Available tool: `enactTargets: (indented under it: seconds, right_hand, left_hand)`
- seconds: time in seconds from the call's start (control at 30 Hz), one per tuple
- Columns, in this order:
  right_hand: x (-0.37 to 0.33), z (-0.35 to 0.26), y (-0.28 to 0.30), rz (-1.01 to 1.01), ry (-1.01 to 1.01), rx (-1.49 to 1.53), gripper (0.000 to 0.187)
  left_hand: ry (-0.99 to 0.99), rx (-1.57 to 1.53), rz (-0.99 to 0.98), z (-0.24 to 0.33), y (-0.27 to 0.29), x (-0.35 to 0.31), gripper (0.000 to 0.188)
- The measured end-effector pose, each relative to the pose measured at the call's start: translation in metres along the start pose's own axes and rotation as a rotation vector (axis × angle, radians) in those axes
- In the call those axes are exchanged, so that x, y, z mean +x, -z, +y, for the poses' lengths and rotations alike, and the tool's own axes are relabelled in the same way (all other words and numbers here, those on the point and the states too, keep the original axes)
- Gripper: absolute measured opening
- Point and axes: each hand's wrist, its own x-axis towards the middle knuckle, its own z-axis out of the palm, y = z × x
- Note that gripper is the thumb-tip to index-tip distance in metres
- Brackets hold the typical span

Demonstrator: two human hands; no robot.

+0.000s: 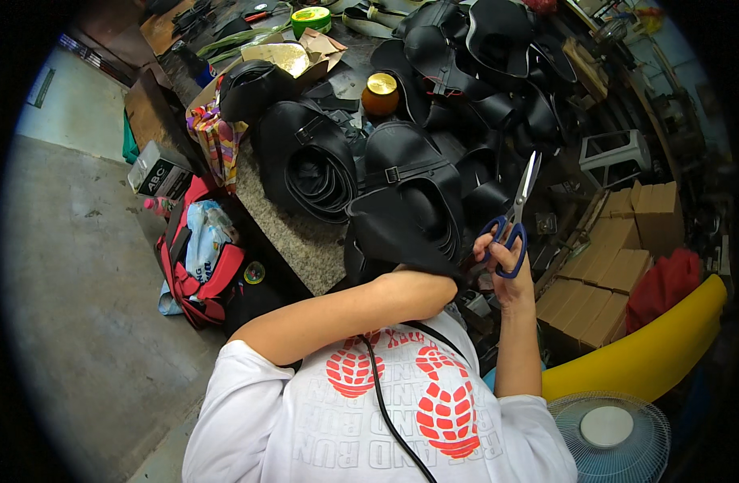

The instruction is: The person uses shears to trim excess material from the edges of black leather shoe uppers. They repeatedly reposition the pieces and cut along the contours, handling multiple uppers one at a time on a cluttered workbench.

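Observation:
My right hand (505, 278) is closed round the blue-handled scissors (516, 211), with fingers in the loops. Their blades point up and away from me. From the left, my left arm (345, 302) crosses in front of my chest and reaches a black leather-like piece (398, 233). That piece hides the left hand's fingers, so its grip does not show. Just beyond lies a black piece with a buckled strap (410, 165). Left of it is a stack of nested, curved black pieces (309, 169), also with a buckle.
More black pieces (442, 48) heap the table's far side. An amber jar with a gold lid (380, 95) and a green round tin (311, 21) stand among them. Cardboard boxes (603, 266), a yellow curved object (651, 342) and a fan (607, 431) are at right. A red-and-black bag (204, 266) sits left.

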Motion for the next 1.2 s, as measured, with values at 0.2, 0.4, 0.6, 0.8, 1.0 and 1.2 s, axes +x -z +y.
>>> enactTargets:
  seconds: [0.2, 0.4, 0.6, 0.8, 1.0, 1.2]
  right_hand:
    - [-0.008, -0.002, 0.005, -0.005, -0.005, 0.022, 0.059]
    - [-0.003, -0.012, 0.007, -0.009, 0.0, -0.165, 0.06]
    - [-0.005, 0.013, 0.043, 0.365, -0.056, -0.258, 0.046]
    - [-0.012, 0.056, 0.042, 0.404, -0.066, -0.267, 0.046]
    - [-0.005, 0.06, 0.022, 0.375, 0.055, -0.274, 0.05]
    - [0.033, 0.064, 0.012, 0.381, 0.221, -0.387, 0.048]
  left_hand:
    - [-0.255, 0.108, -0.105, 0.017, -0.008, 0.018, 0.028]
    - [-0.34, 0.063, -0.144, 0.01, -0.012, 0.033, 0.031]
    - [-0.568, -0.049, 0.561, -0.003, -0.005, 0.008, 0.028]
    - [0.564, 0.085, 0.648, -0.047, 0.004, -0.017, 0.051]
    - [0.267, -0.41, 0.847, -0.064, -0.002, -0.021, 0.049]
    - [0.32, -0.342, 1.074, -0.101, 0.001, -0.009, 0.038]
